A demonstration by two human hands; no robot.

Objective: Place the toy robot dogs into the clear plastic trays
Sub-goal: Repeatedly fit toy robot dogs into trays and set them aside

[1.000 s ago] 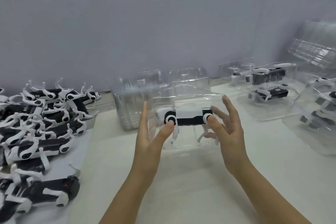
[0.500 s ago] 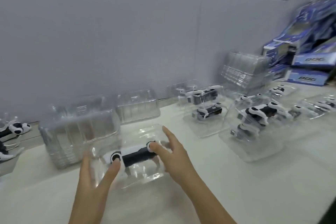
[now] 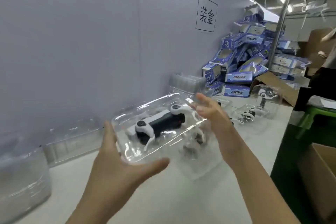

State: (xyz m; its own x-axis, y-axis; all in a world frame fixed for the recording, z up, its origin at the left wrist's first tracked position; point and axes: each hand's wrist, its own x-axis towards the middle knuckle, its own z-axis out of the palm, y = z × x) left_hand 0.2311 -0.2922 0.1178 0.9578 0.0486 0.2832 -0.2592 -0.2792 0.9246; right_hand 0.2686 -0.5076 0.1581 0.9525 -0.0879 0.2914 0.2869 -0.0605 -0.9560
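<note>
Holding a clear tray [image 3: 138,154] in the air above the table [image 3: 181,196], pressed between two hands. At the near left end, left hand [image 3: 116,167] with fingers straight and thumb stretched under the near edge. At the far right end, right hand [image 3: 212,112] with fingers spread and loose, curled round nothing. Inside, one toy dog [image 3: 160,125] with a black body, white legs and round black-and-white joints. Lying lengthwise in the tray, long axis from near left to far right, legs toward the near edge; head end not clear. Directly below on the table, blurred, a second tray [image 3: 196,139] with a dog in it. Empty trays [image 3: 23,178] stacked to the left, filled trays [image 3: 254,112] to the right, blue boxes [image 3: 245,63] heaped behind.
</note>
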